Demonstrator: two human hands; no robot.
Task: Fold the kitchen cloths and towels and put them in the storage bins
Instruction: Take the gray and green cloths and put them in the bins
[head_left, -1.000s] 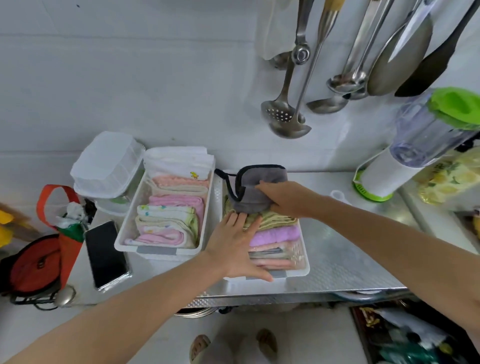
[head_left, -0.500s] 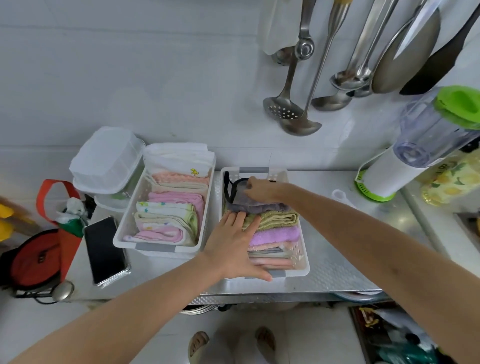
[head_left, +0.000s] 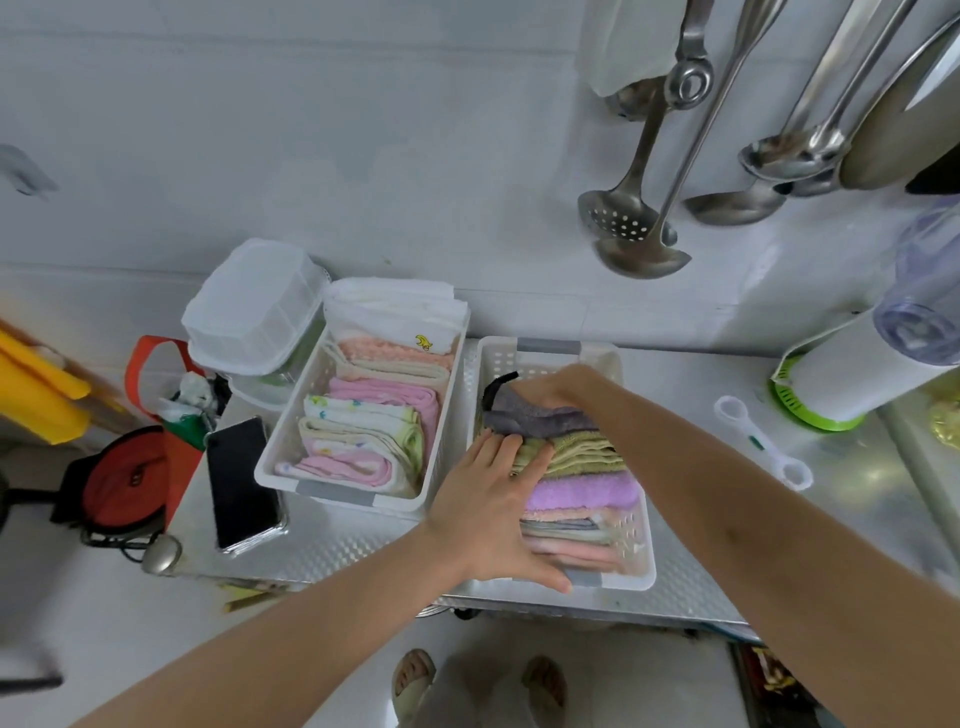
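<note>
We press the folded grey cloth with black loop (head_left: 540, 415) into the back of the white slotted plastic bin (head_left: 636, 551) on the counter (head_left: 727, 467), our right hand (head_left: 558, 387) gripping it from above. Our left hand (head_left: 493, 514), fingers straight, holds the stacked towels (green, purple, peach) forward, likely to keep a gap.

Metal bench (head_left: 701, 582) w/ embossed top, against white wall. On it, L to R: black phone (head_left: 240, 483), left bin (head_left: 332, 491) and right bin (head_left: 631, 579) side by side, white plastic tool (head_left: 761, 441), blender base (head_left: 852, 374) at far R.
</note>
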